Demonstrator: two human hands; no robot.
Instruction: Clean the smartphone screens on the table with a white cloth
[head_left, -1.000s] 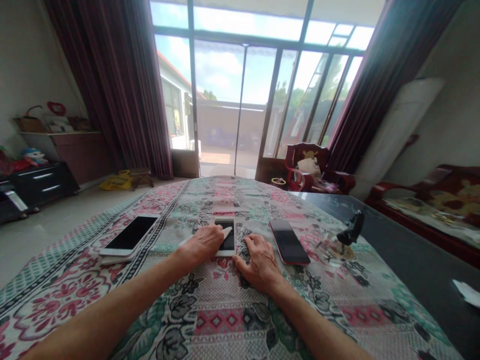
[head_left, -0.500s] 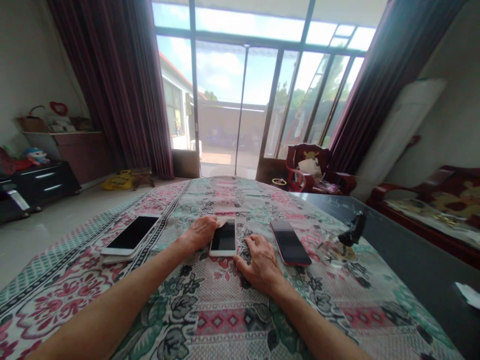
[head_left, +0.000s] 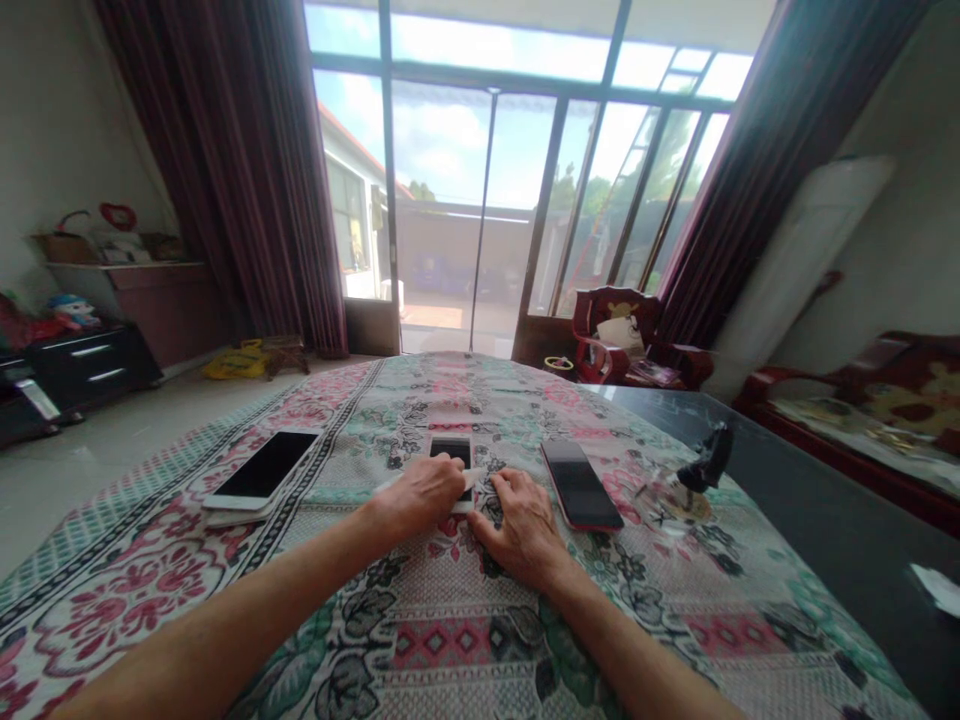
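A white-framed smartphone [head_left: 440,446] lies face up in the middle of the patterned tablecloth [head_left: 450,580]. Across its dark screen reaches my left hand [head_left: 429,488], fingers closed on a thin white tissue [head_left: 472,477] that presses against the glass. My right hand [head_left: 523,522] rests palm down on the cloth, fingers apart, its thumb tip at the phone's lower right corner; whether it touches is hard to tell. To the left, a larger white phone [head_left: 266,470] lies on a pale flat object. Right of my right hand is a dark phone with a red edge [head_left: 581,487].
A clear glass dish [head_left: 679,505] with a black object [head_left: 707,457] in it stands at the right of the table. Beyond the cloth's right side runs a dark tabletop [head_left: 787,510] with a white paper [head_left: 937,588]. A red wooden chair [head_left: 619,340] stands behind.
My left hand has moved right and toward me with the tissue, from the phone's upper left edge to across its lower screen. My right hand stays in place.
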